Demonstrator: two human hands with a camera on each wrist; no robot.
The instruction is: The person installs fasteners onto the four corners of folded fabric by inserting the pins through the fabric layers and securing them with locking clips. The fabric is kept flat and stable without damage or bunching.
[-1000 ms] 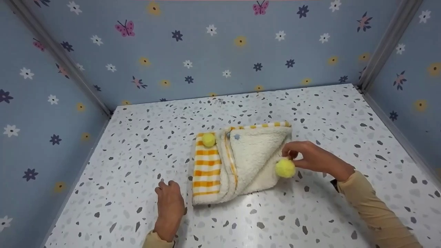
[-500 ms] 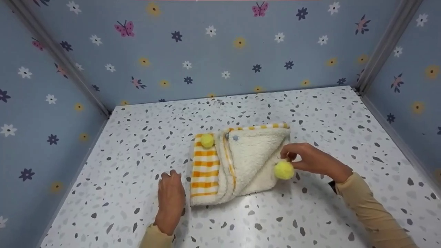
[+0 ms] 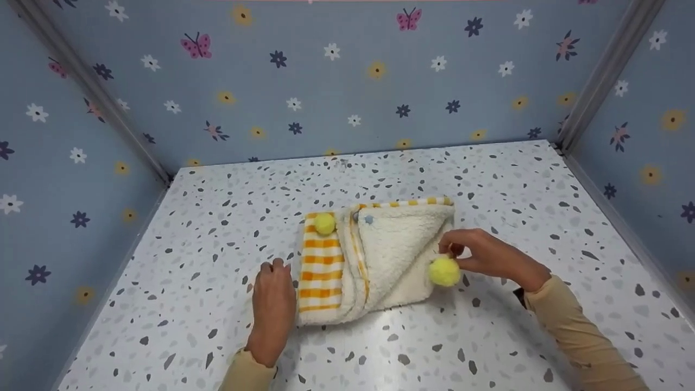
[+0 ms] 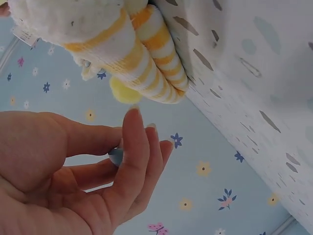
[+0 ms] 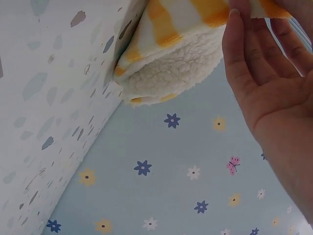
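A folded fleece blanket (image 3: 399, 239), cream inside with yellow-and-white checks outside, lies in the middle of the white speckled surface. One yellow pompom (image 3: 324, 223) sits on its checked left part; a second pompom (image 3: 444, 271) hangs at the right edge. There my right hand (image 3: 488, 255) pinches the blanket's edge between thumb and fingers, as the striped cloth (image 5: 210, 14) in the right wrist view shows. My left hand (image 3: 273, 304) is beside the blanket's left edge, fingers bent. In the left wrist view its thumb and fingers pinch a small blue-grey rounded thing (image 4: 116, 156), mostly hidden.
Blue flowered panels enclose the surface, with the back wall (image 3: 315, 81) behind the blanket, a left panel (image 3: 59, 217) and a right panel (image 3: 646, 146). Two small blue-grey fasteners, one a star (image 3: 369, 219), show near the blanket's top edge. A white tag (image 4: 23, 35) hangs from the cloth.
My left hand has moved up and right, nearer the blanket's left edge. My right hand keeps its pinch at the right edge. The whole head view has shifted slightly.
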